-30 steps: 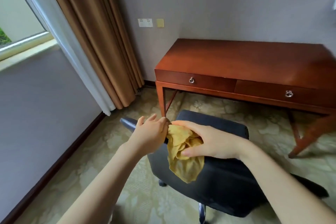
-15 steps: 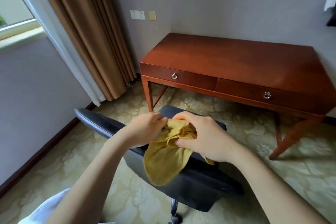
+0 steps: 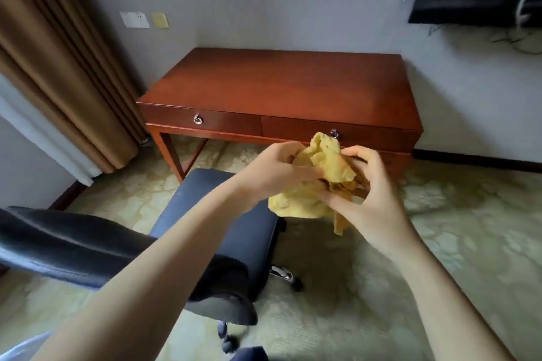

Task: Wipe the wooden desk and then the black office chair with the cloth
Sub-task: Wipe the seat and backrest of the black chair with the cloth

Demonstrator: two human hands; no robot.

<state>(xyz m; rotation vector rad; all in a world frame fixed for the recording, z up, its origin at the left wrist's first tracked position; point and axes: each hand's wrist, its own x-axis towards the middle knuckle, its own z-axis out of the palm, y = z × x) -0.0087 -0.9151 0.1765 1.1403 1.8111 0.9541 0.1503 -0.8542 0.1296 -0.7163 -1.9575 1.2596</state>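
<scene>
The yellow cloth point(image 3: 325, 168) is bunched up in the air between both hands, in front of the worktop's point(image 3: 278, 82) front edge and over the patterned carpet point(image 3: 445, 231) — touching neither the wood nor the chair. The left grip point(image 3: 275, 168) is closed on the cloth's left side, its fingers curled into the folds. The right grip point(image 3: 372, 199) holds the right side, with the thumb and bent fingers pinching the fabric while a loose corner hangs below. From this angle the top of the bundle overlaps the ring pull of the right-hand drawer; the left drawer's ring pull point(image 3: 197, 119) shows in full. The black office chair point(image 3: 214, 214) stands lower left, its seat near the worktop's front left leg and its backrest under the left forearm. A brown curtain point(image 3: 58, 67) hangs at the left — beside the worktop's left end.
</scene>
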